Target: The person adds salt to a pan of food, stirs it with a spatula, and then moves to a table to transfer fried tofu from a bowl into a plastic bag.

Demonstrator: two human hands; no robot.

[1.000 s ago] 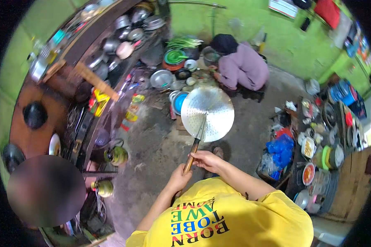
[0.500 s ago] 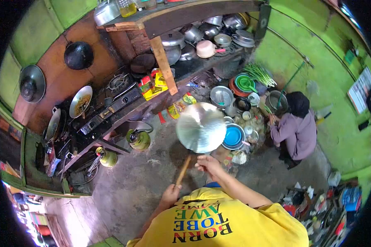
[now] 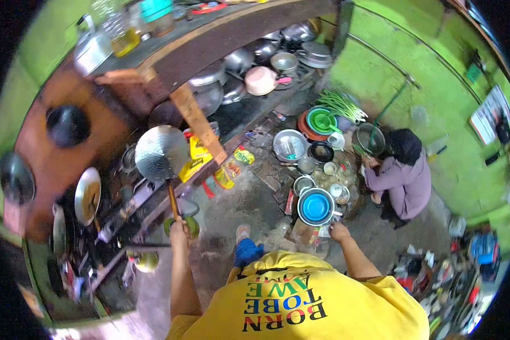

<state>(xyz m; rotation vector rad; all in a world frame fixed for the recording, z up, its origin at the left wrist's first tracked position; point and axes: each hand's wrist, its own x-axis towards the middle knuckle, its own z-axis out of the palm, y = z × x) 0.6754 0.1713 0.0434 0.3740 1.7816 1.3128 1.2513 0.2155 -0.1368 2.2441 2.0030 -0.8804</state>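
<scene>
My left hand (image 3: 179,229) is wrapped round the wooden handle of a shiny, dimpled metal wok (image 3: 162,153). The wok is raised toward the stove side and overlaps the worktop edge and a yellow packet (image 3: 197,161) in this view. My right hand (image 3: 339,231) is out to the right with its fingers curled in, holding nothing that shows. Just beyond it in view is a blue bowl (image 3: 315,205) nested in a pale metal pot on the floor.
A crouching person (image 3: 399,175) works beside a metal pot (image 3: 369,137). Basins, a green colander (image 3: 323,120) and spring onions (image 3: 341,105) lie near them. A wooden post (image 3: 198,122) stands by the wok. On the left are a wok of food (image 3: 88,195) and gas cylinders (image 3: 146,261).
My left hand has swung the wok from the middle to the left, toward the stove. My right hand has moved away to the right. The view has turned slightly.
</scene>
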